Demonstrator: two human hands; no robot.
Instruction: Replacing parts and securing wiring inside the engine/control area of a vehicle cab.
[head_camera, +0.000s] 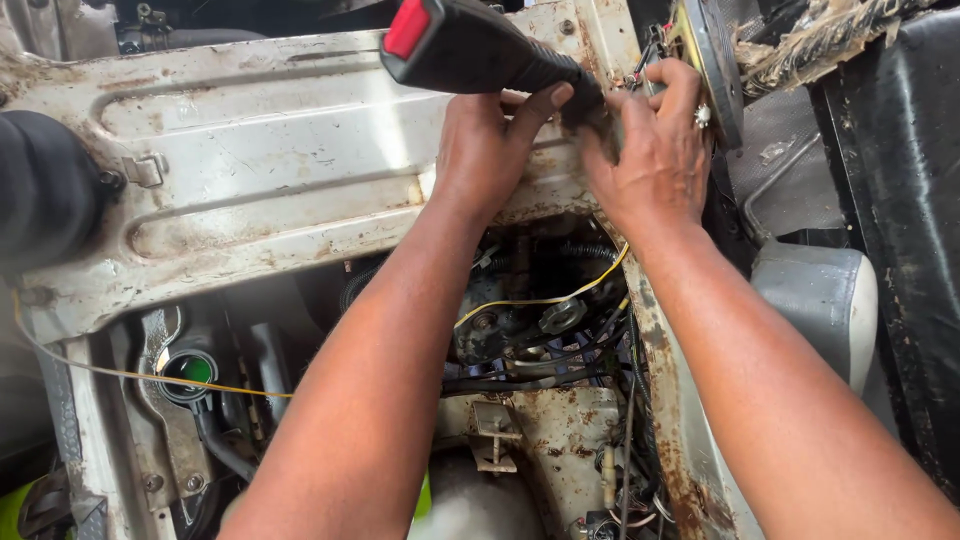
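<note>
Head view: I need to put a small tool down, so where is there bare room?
Free: the flat rusty panel, between the left hand and the black boot. Crowded: the wiring opening below both hands, and around the seat-belt buckle by the right hand.

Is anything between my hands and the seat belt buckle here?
Nothing visible does. The left hand and right hand are both already on the black stalk of the seat belt buckle, above the rusty white metal panel.
</note>
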